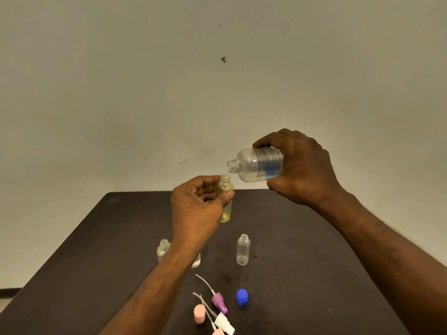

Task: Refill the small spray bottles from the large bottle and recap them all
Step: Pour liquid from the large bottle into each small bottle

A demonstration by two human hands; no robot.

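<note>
My right hand [300, 165] grips the large clear bottle [256, 165], uncapped and tipped on its side, its mouth pointing left just above a small yellowish bottle [226, 189]. My left hand [196, 209] holds that small open bottle upright above the dark table [302, 250]. A clear small bottle [243, 249] stands open on the table. Another clear one [164, 250] stands left, partly behind my left forearm. A third small bottle [196, 261] is mostly hidden by the forearm.
Near the front edge lie a purple spray head [219, 302] with its tube, a white spray head [224, 323], a pink cap [199, 313] and a blue cap [242, 296]. A plain wall rises behind the table.
</note>
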